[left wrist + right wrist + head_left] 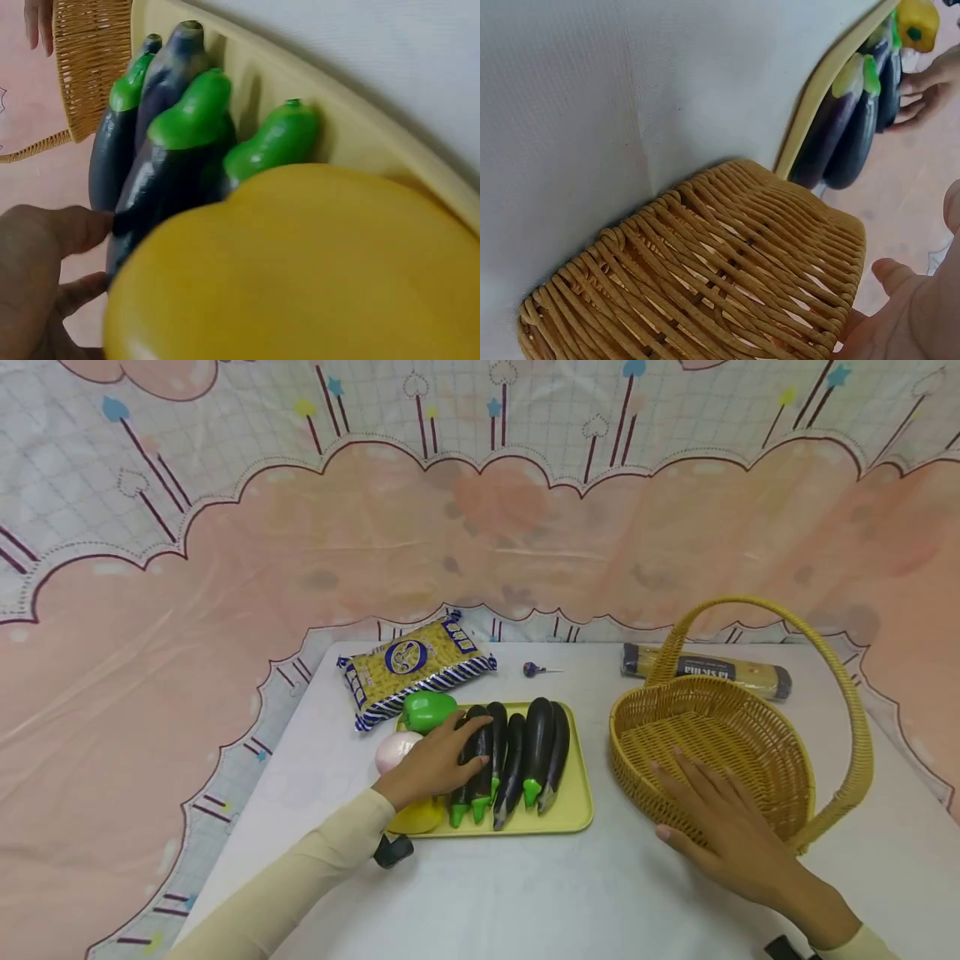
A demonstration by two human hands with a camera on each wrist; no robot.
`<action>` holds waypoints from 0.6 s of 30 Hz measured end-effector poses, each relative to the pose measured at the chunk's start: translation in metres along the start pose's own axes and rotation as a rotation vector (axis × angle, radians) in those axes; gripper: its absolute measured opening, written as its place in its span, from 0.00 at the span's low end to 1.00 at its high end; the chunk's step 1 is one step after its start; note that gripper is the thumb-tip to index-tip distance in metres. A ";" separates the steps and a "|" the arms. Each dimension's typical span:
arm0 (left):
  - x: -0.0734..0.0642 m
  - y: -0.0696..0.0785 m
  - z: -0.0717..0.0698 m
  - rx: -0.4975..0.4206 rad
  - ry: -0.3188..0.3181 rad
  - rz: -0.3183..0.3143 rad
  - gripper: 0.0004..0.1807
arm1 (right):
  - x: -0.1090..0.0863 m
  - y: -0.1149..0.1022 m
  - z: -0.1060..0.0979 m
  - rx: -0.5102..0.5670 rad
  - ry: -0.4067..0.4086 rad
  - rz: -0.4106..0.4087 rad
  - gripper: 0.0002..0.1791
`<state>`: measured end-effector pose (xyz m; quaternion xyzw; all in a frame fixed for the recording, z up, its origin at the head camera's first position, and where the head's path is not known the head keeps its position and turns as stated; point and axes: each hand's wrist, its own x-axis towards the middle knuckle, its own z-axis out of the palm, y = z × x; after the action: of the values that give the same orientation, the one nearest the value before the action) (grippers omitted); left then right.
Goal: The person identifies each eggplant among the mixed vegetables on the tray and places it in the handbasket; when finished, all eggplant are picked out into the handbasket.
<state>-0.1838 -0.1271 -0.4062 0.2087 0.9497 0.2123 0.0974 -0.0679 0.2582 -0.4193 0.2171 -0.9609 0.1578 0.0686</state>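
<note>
My left hand (pixel 435 760) reaches over the left part of a yellow tray (pixel 581 814), its thumb and fingers on a dark purple eggplant (pixel 481 760). In the left wrist view, thumb and fingertips bear on that eggplant (pixel 146 187). More eggplants (pixel 538 743) lie side by side to the right. Around the hand sit a green bell pepper (pixel 429 711), a pinkish-white onion-like bulb (pixel 393 750) and a yellow pepper (pixel 416 817), partly covered. My right hand (pixel 731 835) extends over the near rim of a wicker basket (pixel 637 785), fingers spread; its fingertips are hidden in the right wrist view.
Behind the tray lies a bag of pasta (pixel 420 662), with a small wrapped lollipop (pixel 532 669) to its right. A long pasta packet (pixel 750 675) lies behind the basket, whose tall handle (pixel 855 727) arches up. A patterned cloth (pixel 375 543) hangs behind the white table (pixel 517 893).
</note>
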 end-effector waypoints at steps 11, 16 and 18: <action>0.037 0.009 -0.007 -0.097 -0.073 -0.083 0.28 | -0.011 0.001 0.003 0.001 0.032 0.021 0.40; 0.044 0.012 -0.011 -0.194 -0.121 -0.172 0.23 | -0.016 0.000 0.003 0.010 0.064 0.047 0.36; 0.045 0.013 -0.012 -0.227 -0.114 -0.197 0.20 | -0.017 -0.001 0.003 0.009 0.085 0.050 0.34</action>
<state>-0.2222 -0.1010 -0.3936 0.1137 0.9284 0.2955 0.1946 -0.0524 0.2634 -0.4253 0.1866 -0.9615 0.1728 0.1043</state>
